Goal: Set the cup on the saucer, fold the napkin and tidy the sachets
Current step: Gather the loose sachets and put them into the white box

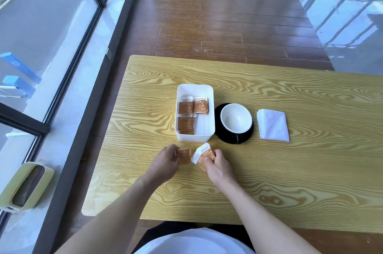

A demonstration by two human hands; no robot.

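A white-lined black cup (236, 120) sits on a black saucer (219, 134) at the table's middle. To its right lies a folded white napkin (273, 125). Left of the cup stands a white rectangular box (207, 129) holding several orange sachets (187, 108). In front of the box, my left hand (164, 163) pinches one orange sachet (184, 156). My right hand (219, 165) holds a small stack of orange and white sachets (202, 155) just above the table.
The yellow wood-grain table (290, 170) ends at its left edge near a glass wall with a dark frame (87, 79). A green bin (27, 186) stands on the floor at the left. Brown wooden floor (223, 15) lies beyond the table.
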